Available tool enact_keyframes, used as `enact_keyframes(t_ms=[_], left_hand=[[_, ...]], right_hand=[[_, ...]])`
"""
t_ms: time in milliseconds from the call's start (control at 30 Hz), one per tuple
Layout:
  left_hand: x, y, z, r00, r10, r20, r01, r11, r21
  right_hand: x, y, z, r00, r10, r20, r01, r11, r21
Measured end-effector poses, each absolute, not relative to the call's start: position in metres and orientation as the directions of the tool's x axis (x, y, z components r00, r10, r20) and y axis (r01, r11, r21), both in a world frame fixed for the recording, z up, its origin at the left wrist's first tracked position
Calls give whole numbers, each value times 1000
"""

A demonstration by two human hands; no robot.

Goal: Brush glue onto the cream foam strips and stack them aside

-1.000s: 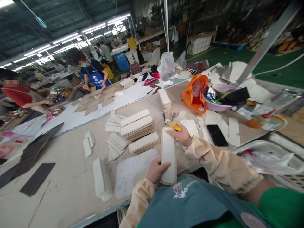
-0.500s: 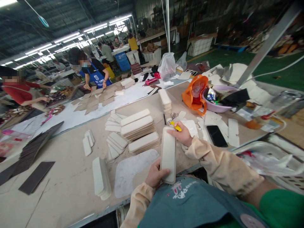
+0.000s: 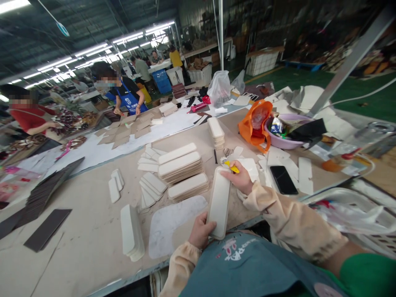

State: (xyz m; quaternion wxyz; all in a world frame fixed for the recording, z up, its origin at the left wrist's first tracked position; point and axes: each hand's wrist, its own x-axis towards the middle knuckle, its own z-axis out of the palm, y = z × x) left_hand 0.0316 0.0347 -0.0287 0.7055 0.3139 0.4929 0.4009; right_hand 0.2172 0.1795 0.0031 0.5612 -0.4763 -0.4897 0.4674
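Observation:
My left hand (image 3: 200,230) grips the lower end of a long white panel (image 3: 219,202) with rounded corners, thumb on its face. Closed around a small yellow-handled tool (image 3: 232,166), my right hand (image 3: 241,178) also presses the panel's upper end with its thumb. The tool's exact kind is not clear. The panel is tilted above the table edge, close to my apron. Just left of it lie stacks of similar panels (image 3: 188,186) and a fan of loose ones (image 3: 154,187). Scissors (image 3: 228,152) and a black pen-like stick (image 3: 215,156) lie beyond my right hand.
A phone (image 3: 283,180), an orange bag (image 3: 255,123) and a purple basin (image 3: 287,142) are on the right. Another panel stack (image 3: 131,231) stands front left, dark strips (image 3: 48,229) farther left. Two co-workers stand across the table, one in a blue apron (image 3: 129,99).
The panel's lower end and my left hand have shifted slightly left. My right hand with the yellow-handled tool has moved slightly right and down, still on the panel's upper end.

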Motion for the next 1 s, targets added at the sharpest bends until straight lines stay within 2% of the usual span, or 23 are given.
enact_keyframes(t_ms=[167, 333, 567, 867, 1000], left_hand=[[31, 34, -24, 111, 920, -377, -287, 393, 874], [35, 35, -19, 71, 940, -335, -329, 339, 881], [39, 38, -12, 48, 953, -298, -364, 295, 883], [39, 32, -16, 75, 945, -319, -262, 327, 908], [35, 32, -20, 120, 947, -298, -211, 317, 924]], right_hand=[[208, 169, 14, 9, 1000, 6, -395, 9, -918], [193, 138, 23, -70, 996, -50, -534, -80, -842], [177, 97, 6, -261, 959, -106, -466, -222, -856], [198, 137, 21, -81, 996, -25, -494, -62, -867], [211, 159, 25, -63, 998, -27, -493, -55, -868]])
